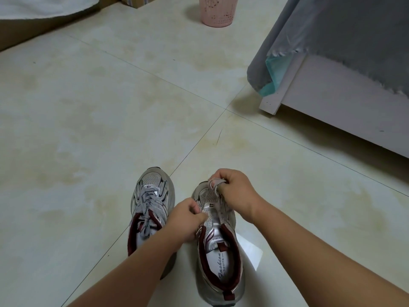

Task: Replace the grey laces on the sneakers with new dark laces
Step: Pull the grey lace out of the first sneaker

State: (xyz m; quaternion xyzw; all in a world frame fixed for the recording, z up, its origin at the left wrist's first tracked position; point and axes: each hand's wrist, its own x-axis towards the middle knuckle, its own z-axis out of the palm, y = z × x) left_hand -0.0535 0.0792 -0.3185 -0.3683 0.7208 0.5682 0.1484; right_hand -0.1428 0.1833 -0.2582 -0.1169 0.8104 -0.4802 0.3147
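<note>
Head view: pink basket (218, 11) and grey-draped bed (345, 63) stand beyond sneakers (219, 235).

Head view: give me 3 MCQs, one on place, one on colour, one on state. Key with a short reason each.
1. Where does the laced sneaker stand?
A. Left of the sneaker being worked on
B. On the bed
C. Inside the bin

2. What colour is the bin at the far end of the floor?
A. Black
B. Pink
C. Yellow

3. What is the right hand doing?
A. Lying flat on the floor
B. Gripping a grey lace above the right sneaker
C. Holding the bin

Key: 1 A, both stand side by side on the tiles; 2 B, its perforated wall is pink; 3 B, its fingers curl round the lace.
</note>
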